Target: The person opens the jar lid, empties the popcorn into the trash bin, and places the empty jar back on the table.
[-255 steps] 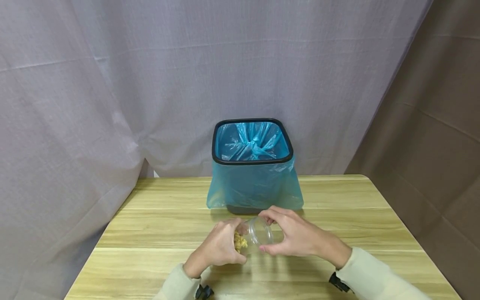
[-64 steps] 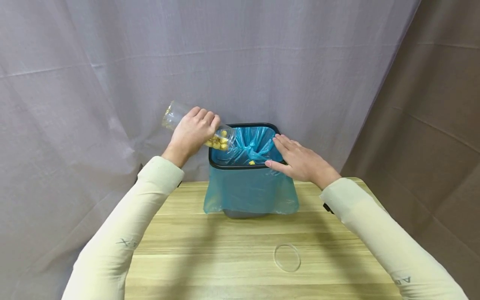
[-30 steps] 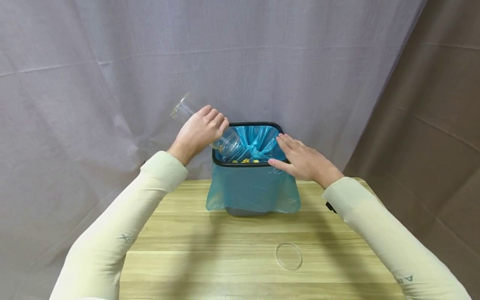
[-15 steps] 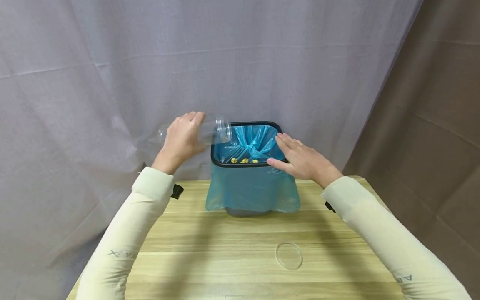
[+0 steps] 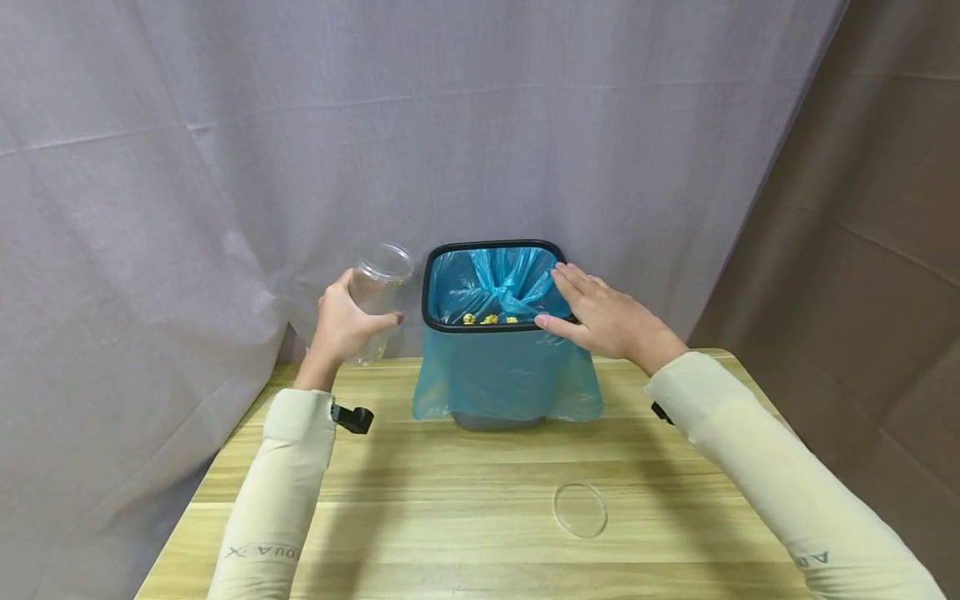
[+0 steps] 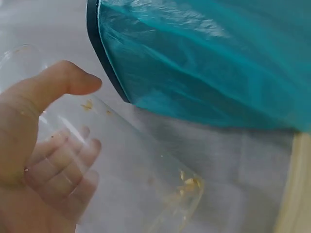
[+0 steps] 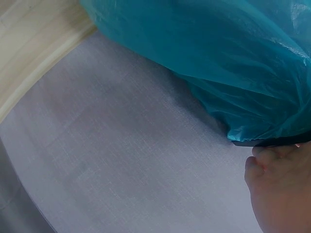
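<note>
My left hand (image 5: 343,321) grips a clear plastic jar (image 5: 384,279) to the left of the bin, its uncovered mouth facing up. In the left wrist view, the fingers show through the jar wall (image 6: 141,160), and a few yellow crumbs (image 6: 190,184) cling near its bottom. With fingers extended, my right hand (image 5: 611,321) rests on the right side of the bin's black rim (image 5: 495,328). Several yellow popcorn-like pieces (image 5: 490,319) show inside the bin, just behind the front rim.
The bin has a blue plastic bag (image 5: 510,375) as a liner, knotted inside and hanging over the outside. Nearer to me, a clear round lid (image 5: 556,510) lies on the wooden table (image 5: 450,533). Grey curtains (image 5: 480,125) hang behind.
The left hand took the jar from tipped over the bin, yellow pieces falling in, back left to upright. The lid came off earlier and lies on the table. The right hand stays at the rim.
</note>
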Demonstrator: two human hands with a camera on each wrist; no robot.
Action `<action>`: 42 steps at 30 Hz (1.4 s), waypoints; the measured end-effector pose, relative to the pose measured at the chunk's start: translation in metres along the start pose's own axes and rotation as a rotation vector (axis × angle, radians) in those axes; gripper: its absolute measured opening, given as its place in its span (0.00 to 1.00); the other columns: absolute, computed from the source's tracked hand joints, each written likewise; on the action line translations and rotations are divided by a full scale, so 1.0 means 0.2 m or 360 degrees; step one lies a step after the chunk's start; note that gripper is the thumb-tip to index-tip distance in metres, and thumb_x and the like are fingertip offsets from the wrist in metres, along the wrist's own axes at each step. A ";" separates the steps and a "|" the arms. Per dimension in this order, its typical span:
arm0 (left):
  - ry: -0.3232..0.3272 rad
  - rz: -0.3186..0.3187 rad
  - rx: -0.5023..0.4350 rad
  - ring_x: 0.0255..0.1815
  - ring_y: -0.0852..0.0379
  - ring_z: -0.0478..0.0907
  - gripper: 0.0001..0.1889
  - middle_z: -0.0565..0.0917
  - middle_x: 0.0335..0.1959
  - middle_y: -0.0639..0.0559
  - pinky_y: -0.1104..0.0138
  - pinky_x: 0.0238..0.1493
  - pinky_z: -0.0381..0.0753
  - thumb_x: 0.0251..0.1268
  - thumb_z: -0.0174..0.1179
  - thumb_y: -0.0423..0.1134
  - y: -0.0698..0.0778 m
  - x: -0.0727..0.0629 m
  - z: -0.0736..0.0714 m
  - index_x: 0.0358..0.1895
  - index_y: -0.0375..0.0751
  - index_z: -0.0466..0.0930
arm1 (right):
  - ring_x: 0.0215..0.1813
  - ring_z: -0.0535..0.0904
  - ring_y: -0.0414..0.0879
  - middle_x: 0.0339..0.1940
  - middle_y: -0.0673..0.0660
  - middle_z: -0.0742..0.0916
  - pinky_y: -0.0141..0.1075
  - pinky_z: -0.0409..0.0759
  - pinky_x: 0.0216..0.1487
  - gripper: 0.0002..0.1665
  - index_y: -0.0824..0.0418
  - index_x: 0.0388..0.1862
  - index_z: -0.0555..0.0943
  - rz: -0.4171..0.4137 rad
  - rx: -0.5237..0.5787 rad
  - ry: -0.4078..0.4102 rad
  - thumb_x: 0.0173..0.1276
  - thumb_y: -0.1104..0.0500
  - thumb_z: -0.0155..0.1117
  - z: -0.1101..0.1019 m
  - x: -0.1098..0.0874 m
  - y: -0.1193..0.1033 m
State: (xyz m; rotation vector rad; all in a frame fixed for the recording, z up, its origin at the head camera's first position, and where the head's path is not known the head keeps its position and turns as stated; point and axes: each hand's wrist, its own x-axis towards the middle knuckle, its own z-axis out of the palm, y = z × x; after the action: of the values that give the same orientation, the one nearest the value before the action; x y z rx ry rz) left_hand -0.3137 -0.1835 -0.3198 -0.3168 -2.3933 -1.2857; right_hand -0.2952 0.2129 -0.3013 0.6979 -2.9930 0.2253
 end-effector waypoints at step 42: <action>0.0242 -0.0491 -0.0717 0.73 0.35 0.71 0.38 0.78 0.68 0.36 0.42 0.80 0.65 0.48 0.79 0.27 -0.68 -0.52 0.46 0.66 0.39 0.73 | 0.91 0.40 0.61 0.91 0.62 0.47 0.62 0.47 0.87 0.60 0.62 0.88 0.41 -0.0017 0.0067 0.0008 0.78 0.22 0.39 0.01 0.01 0.02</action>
State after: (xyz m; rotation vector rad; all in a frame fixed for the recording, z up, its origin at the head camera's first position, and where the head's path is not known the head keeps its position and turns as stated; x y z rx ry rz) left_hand -0.2944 -0.1838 -0.5138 0.0322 -2.0615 -1.9161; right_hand -0.2982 0.2151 -0.3033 0.7157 -2.9875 0.2898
